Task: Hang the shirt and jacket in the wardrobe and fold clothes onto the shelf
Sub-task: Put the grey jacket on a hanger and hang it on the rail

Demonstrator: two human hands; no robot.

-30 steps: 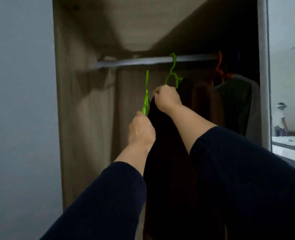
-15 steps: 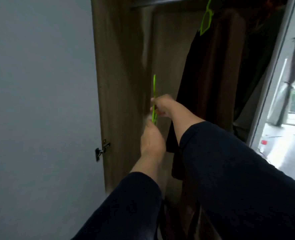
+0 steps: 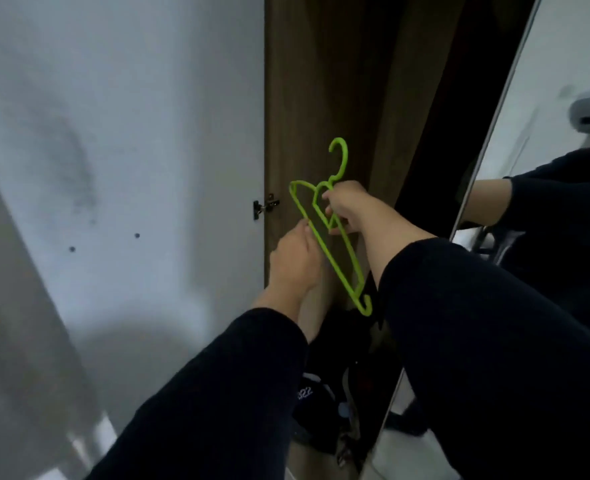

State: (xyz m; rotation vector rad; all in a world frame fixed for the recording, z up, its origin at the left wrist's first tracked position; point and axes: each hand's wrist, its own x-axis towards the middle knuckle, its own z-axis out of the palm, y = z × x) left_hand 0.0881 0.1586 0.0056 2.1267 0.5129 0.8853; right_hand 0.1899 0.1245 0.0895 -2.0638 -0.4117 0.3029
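Observation:
An empty bright green plastic hanger (image 3: 335, 233) is held in front of the wardrobe's brown side panel (image 3: 307, 98), hook up and body slanting down to the right. My right hand (image 3: 347, 207) grips it near the neck, just under the hook. My left hand (image 3: 295, 258) holds its left arm lower down. Dark hanging clothes (image 3: 435, 140) fill the wardrobe interior behind. More dark clothes (image 3: 324, 403) lie at the wardrobe's bottom, partly hidden by my sleeves.
A white wall (image 3: 120, 133) takes up the left half of the view. A small metal hinge (image 3: 265, 206) sticks out at the wardrobe's edge. A mirrored door (image 3: 563, 116) stands on the right and reflects my arm.
The view has dropped from the rail to the wardrobe's lower part. The green hanger has come down and away from the rail and turned to face me, with both hands still on it.

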